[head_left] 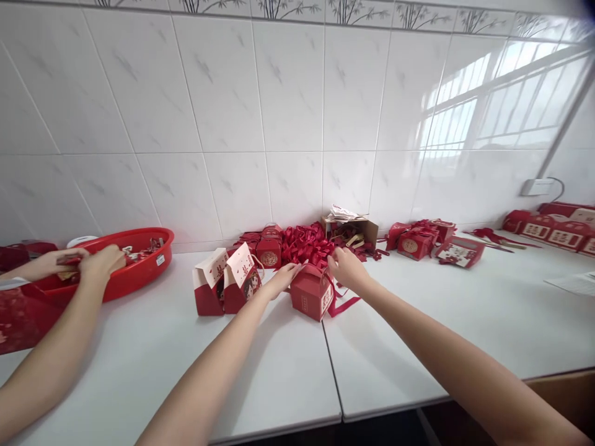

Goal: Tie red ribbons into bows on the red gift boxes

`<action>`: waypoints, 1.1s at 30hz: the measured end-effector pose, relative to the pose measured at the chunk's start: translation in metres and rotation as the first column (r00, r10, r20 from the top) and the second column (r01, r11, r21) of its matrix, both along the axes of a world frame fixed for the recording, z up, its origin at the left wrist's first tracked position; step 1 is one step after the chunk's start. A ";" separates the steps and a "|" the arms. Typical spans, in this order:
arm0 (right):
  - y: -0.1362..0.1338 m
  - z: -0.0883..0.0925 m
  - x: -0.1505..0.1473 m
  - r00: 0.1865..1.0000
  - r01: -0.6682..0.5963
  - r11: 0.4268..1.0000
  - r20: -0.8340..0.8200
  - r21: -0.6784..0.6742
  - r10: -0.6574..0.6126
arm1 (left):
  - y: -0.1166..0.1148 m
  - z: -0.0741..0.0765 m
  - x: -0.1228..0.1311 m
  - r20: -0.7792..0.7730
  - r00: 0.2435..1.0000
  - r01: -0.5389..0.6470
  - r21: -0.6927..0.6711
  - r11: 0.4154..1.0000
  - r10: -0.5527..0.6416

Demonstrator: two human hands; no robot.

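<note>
Closing in on the top ridge of a small red box [310, 293], both hands were together there. The left hand [282, 277] had its fingertips laid on the ridge and the right hand [346, 267] was curled over the ridge's other end. Whether either pinched card or ribbon could not be told.

The box stood on the white counter [395, 334], at the seam between two slabs. It was matt card with sharp folds and a gabled top. A ribbon [344, 304], flat satin, trailed loose from its right side with no bow. I judged the box folded up and the tying left to do.

- Just left of the box: a pair of boxes [226, 282], upright, with white printed flaps standing open and no bows seen.
- Behind the box, by the glossy tiled wall [288, 93]: a heap [307, 244] of crumpled red ribbons and an open brown carton [356, 228].
- Right of the box: more boxes [416, 241], some tipped over.
- Far left of the box: another person's hands [93, 261] over a red oval plastic tray [144, 263].
</note>
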State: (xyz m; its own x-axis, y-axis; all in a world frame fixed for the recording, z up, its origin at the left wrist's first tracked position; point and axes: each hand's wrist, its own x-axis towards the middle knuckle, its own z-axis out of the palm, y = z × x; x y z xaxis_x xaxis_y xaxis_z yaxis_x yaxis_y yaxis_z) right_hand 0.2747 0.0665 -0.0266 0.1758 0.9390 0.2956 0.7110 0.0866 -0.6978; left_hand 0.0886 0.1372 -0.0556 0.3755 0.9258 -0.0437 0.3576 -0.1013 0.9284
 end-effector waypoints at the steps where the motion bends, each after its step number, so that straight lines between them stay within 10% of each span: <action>1: -0.006 -0.005 0.008 1.000 -0.004 0.998 0.008 -0.056 0.004 | -0.006 0.001 0.000 -0.026 1.000 -0.012 0.019 1.000 0.012; 13: -0.066 -0.062 -0.011 0.960 -0.179 0.971 -0.243 -0.160 0.137 | -0.114 -0.016 -0.030 -0.065 0.994 -0.084 0.077 0.993 0.089; 33: -0.077 -0.059 0.036 0.879 -0.424 0.880 -0.333 -0.213 0.343 | -0.122 -0.024 -0.064 0.216 0.971 -0.068 -0.155 0.986 0.101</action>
